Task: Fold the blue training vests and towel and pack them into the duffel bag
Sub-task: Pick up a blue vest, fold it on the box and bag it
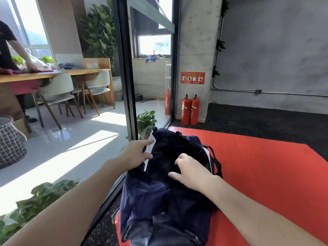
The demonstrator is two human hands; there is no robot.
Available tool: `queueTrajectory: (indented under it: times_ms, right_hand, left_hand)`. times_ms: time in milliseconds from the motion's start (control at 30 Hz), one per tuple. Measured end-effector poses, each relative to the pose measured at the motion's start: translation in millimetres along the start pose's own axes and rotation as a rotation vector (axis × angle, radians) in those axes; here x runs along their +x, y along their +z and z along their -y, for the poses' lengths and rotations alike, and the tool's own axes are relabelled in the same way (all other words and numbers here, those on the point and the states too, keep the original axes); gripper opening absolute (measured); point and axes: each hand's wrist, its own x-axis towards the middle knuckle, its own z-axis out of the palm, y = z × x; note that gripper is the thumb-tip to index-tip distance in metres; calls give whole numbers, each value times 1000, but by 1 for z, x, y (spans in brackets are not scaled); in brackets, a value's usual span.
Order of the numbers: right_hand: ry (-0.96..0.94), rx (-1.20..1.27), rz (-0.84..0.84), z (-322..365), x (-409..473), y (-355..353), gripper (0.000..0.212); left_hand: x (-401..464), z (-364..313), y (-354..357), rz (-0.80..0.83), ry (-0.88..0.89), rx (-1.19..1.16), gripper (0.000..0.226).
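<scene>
a: where's the left hand (136, 153)?
b: at the bag's (159, 201) left rim, fingers and thumb pinching the white-edged lip.
a: and the bag itself?
b: on the red mat (257, 166), beside the glass wall, between both hands.
a: the right hand (190, 172)?
b: on top of the dark blue fabric, fingers loosely spread, pressing, holding nothing.

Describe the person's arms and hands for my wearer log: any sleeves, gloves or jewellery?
Both forearms are bare up to the frame's edge, with no sleeves in view. The left hand and right hand wear no gloves; no rings, watch or wristband show.
</scene>
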Motion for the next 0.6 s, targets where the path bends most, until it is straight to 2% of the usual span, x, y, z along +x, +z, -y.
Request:
queueTrajectory:
  times_ms: [100,200,267,333,367,400,467,500,600]
  right_hand:
    - [215,188,27,-14,30,12,74]
    - [320,149,42,-37,39,19,92]
    - [349,104,11,-52,42,23,96]
    - [358,98,-19,-59,43,24,95]
    - [363,114,-34,-60,45,24,94]
    - [369,132,-48,-59,46,23,93]
    - [386,174,-57,-56,49,22,92]
    - [392,193,-52,-55,50,21,91]
    - [383,153,-56,-59,52,8,84]
  left_hand:
    - [3,5,2,19,-1,16,65]
    - [4,12,4,26,3,117,61]
    - [7,12,11,-93,45,266,54]
    - [14,0,23,-209,147,225,44]
    - [19,-7,30,-179,174,148,41]
    - [24,-16,40,-82,169,107,40]
    - [36,-27,64,178,116,144,49]
    - [43,-27,73,250,93,202,53]
    - [63,-2,72,255,66,360,56]
